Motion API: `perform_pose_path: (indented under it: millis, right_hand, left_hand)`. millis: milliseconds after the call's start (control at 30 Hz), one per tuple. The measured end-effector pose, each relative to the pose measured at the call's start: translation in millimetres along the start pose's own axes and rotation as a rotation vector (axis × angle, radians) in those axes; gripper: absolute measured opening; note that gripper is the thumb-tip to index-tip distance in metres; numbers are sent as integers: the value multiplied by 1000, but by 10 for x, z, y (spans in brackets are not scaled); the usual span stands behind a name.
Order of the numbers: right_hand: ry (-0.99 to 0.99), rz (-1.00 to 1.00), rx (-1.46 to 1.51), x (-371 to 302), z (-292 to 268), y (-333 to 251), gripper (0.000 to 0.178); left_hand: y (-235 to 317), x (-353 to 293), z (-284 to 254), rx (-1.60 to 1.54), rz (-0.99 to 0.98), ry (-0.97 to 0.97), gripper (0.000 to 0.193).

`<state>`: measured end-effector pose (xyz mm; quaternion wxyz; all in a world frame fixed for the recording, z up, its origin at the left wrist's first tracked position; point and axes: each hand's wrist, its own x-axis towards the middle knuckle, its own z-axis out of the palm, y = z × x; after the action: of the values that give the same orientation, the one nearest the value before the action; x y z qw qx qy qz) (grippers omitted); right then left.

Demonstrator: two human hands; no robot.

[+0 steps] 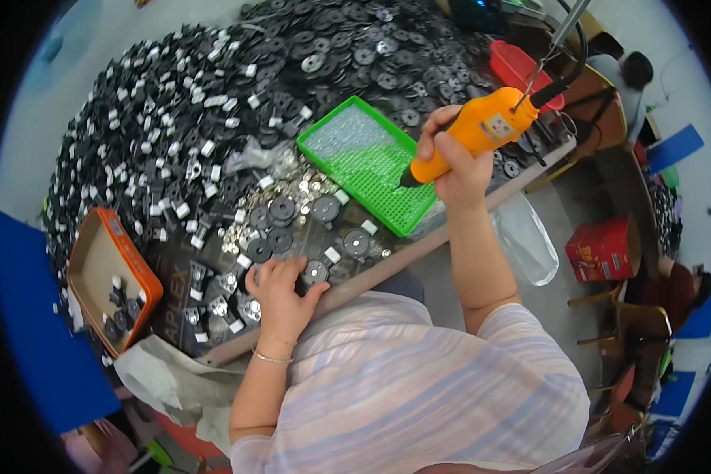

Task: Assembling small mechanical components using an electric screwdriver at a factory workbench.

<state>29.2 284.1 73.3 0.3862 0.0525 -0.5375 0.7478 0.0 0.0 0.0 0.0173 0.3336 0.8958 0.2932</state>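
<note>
In my right hand is an orange electric screwdriver, my fingers wrapped round its body. Its dark tip points down at the green tray, which has a perforated floor and a heap of small silvery screws at its far end. My left hand rests by the table's near edge, thumb and forefinger on either side of a black disc-shaped part with a metal centre. A white block lies beside that disc. Another black disc sits to the right, and small round metal pieces lie beyond.
Large piles of black parts with white blocks and black discs cover the far table. An orange-rimmed tray with a few parts stands at left. A red basin is at far right. The screwdriver's cable runs upward.
</note>
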Motion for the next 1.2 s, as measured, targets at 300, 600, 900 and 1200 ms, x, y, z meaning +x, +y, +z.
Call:
perform_pose_path:
  millis: [300,600,900,1200]
  right_hand:
    - [41,1,-319,224,-720,-69,56]
    - [300,167,-1806,539,-2278,-6,37]
    - [536,102,-1887,953,-2670,-177,21]
    - [811,-129,-84,1616,-2560,-1962,27]
  left_hand:
    - [49,2,53,8,34,33,47]
    - [25,11,33,-22,34,19,47]
    - [8,0,58,-28,17,24,46]
    - [-36,-21,28,-50,5,-21,48]
